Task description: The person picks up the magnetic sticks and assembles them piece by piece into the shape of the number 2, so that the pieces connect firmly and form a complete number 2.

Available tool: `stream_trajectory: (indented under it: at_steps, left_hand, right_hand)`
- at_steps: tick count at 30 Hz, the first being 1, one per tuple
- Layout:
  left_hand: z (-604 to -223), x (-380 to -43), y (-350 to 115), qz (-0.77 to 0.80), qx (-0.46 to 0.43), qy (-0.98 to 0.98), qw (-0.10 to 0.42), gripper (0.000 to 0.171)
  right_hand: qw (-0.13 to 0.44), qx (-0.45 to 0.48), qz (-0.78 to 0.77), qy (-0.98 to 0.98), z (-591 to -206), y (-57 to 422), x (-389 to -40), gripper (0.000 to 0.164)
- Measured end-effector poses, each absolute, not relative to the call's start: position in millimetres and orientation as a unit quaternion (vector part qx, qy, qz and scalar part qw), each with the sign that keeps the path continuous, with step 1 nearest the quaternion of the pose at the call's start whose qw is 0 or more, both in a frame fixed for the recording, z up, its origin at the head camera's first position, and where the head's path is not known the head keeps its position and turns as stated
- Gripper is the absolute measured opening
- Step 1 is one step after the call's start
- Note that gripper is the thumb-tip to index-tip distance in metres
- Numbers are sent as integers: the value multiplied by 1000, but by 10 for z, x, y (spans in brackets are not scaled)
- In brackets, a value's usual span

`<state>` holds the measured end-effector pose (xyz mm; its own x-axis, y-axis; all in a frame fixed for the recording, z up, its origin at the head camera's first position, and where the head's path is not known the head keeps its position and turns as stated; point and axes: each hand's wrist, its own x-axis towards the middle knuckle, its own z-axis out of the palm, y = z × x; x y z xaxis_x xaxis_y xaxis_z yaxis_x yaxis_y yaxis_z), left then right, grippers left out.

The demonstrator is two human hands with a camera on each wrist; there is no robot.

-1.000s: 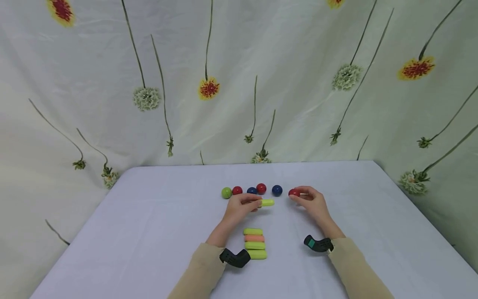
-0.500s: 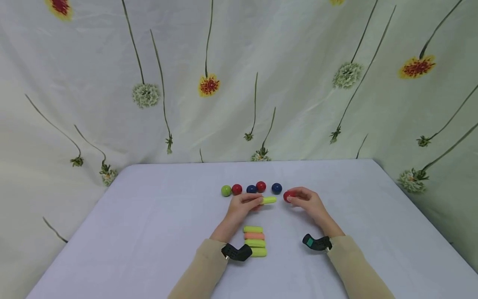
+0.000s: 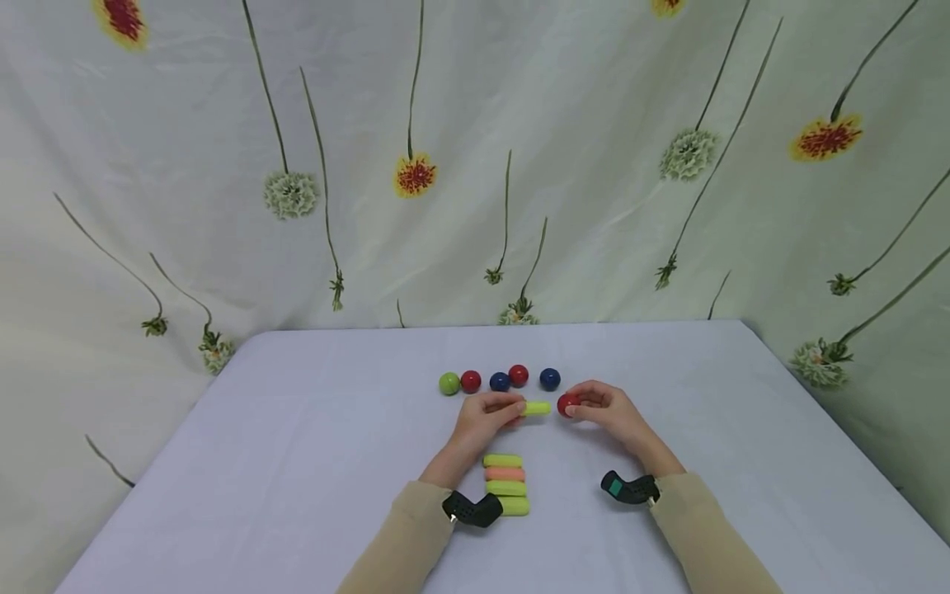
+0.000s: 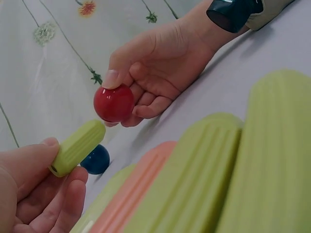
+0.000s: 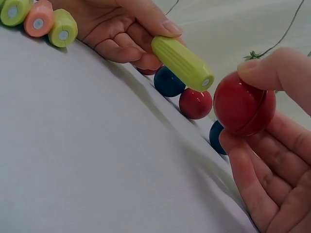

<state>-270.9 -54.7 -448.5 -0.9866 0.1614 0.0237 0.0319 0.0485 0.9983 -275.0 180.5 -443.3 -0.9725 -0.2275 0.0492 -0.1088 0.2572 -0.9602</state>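
Left hand (image 3: 484, 421): thumb and fingers pinch a yellow-green stick (image 3: 538, 407) near one end. Right hand (image 3: 607, 413): thumb and fingers grip a red ball (image 3: 568, 405). Both items appear raised above the desk (image 3: 312, 462).

Governing relation: the stick's long axis runs roughly left to right in the head view, nearly level, its bare end pointing at the ball. The ball lies to the right of the left fingers, just beyond that end and nearly in line with it; the head view shows a narrow gap, no contact. The right hand is the nearer to the ball, the left to the stick. The right wrist view shows a grey disc (image 5: 206, 82) on the stick's end, towards the ball.

Obstructions: the left fingers cover the stick's other end in the head view; the right fingers hide part of the ball. In both wrist views, edges of stick and ball fall so close that depth is hard to judge. A black wrist device (image 3: 472, 509) covers part of the nearest of four sticks (image 3: 506, 488) on the desk.
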Motion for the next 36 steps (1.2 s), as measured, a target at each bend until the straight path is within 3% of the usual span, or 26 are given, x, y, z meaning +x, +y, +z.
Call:
stream_trajectory:
  at_steps: [17, 36]
  left_hand:
    - [-4185, -2494, -535, 682, 78, 725, 58, 24]
    - [-4497, -2696, -534, 680, 94, 725, 55, 26]
  right_hand:
    - [56, -143, -604, 782, -4448, 1825, -2760, 38]
    - [71, -154, -598, 784, -4453, 1814, -2766, 36]
